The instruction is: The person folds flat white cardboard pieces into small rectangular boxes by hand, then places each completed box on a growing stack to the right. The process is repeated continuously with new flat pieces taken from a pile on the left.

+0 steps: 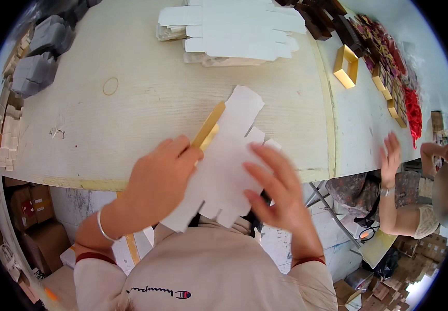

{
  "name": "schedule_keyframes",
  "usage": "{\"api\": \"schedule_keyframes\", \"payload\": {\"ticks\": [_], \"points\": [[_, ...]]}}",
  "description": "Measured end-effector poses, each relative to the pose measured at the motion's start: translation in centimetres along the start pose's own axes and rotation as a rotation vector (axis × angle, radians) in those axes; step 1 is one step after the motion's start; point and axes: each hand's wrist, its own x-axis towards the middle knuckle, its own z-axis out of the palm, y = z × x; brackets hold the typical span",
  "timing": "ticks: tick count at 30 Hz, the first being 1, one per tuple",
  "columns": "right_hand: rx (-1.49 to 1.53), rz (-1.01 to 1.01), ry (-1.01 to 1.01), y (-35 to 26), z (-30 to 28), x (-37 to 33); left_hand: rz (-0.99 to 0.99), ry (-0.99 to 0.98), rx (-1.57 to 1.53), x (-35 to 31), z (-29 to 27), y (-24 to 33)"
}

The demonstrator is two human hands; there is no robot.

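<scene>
A flat white carton blank [224, 160] with cut flaps lies at the table's near edge, partly overhanging it above my lap. Along its left side a gold-faced flap [209, 127] stands folded up. My left hand [164, 171] grips the blank at this flap, fingers closed around the near end of the fold. Over the blank's right side is my right hand [281, 189], slightly blurred, its fingers spread and holding nothing. Part of the blank's right edge is hidden behind those fingers.
A stack of white carton blanks [244, 31] lies at the far side. On the left are grey plastic trays [35, 72]; a rubber band [110, 86] rests nearby. A gold box frame [338, 72] and red packing [413, 114] are at right, where another person's hand [391, 155] shows.
</scene>
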Motion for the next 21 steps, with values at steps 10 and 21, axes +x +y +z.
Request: {"api": "schedule_keyframes", "payload": {"ticks": [10,21], "points": [[-0.131,-0.192,-0.012,0.8,1.6,-0.9,0.383,-0.027,0.166,5.4,-0.2,-2.7],[-0.23,-0.03,-0.041,1.2,2.5,2.8,0.388,0.141,0.185,0.5,-0.9,-0.5]]}}
